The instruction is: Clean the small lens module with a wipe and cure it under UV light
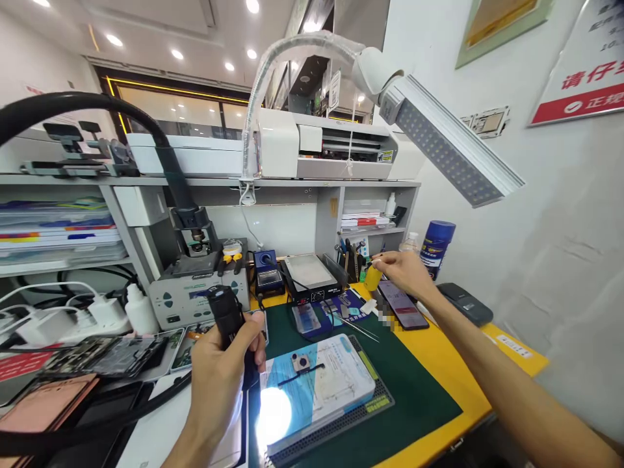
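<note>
My left hand (219, 367) is closed around a black cylindrical handheld tool (227, 315), held upright at the left of the work mat. Below it, a bright spot of light falls on a white and blue box (336, 390). A small camera module (301, 363) and a thin black flex cable (319, 368) lie on that box. Farther back, my right hand (403, 270) reaches out, its fingertips pinching the top of a small yellow container (373, 278). A phone with a lit screen (402, 304) lies just below this hand. Tweezers (358, 327) rest on the mat.
A rework station (195, 292) with a hose-fed handpiece (188, 218) stands at back left, beside a soldering unit (268, 273) and a heating plate (312, 273). Phone parts (107, 356) crowd the left. A lamp (448, 143) overhangs the right; a blue-capped can (436, 247) stands there.
</note>
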`<state>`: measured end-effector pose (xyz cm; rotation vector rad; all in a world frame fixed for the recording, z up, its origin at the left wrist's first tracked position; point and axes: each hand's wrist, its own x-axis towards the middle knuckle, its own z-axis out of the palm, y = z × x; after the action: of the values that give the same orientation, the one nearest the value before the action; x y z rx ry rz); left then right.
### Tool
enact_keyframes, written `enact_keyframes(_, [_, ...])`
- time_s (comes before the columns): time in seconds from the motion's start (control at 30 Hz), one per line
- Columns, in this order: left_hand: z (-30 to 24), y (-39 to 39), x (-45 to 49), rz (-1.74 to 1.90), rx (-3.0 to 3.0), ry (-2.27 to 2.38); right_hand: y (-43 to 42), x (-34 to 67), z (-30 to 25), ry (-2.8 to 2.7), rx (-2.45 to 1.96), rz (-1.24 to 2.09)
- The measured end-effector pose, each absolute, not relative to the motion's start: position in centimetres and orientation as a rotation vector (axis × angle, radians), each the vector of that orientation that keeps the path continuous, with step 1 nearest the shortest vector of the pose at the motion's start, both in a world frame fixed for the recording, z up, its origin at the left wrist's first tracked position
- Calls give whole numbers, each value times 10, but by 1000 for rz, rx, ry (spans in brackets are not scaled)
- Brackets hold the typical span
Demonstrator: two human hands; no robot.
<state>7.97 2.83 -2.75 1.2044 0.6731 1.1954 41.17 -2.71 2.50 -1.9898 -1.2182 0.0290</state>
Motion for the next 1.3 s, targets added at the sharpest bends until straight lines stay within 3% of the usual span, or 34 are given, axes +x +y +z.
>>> enact_keyframes(0.23, [-26,24,87,1115,1290,739,-56,334,65,-1358,-1582,451])
enact_keyframes(0.57, [-25,20,94,995,1144,736,-7,255,63,-1350,-1133,807])
enact_keyframes(0.73, [-20,23,89,1103,984,588,0,250,58,-1194,-1038,932])
enact_keyframes(1.03, [-14,32,87,1227,752,448,-4,228,37,-1073,-968,986])
enact_keyframes(1.3, [-9,35,77,1306,768,448,-19,263,47,-1188,-1167,948])
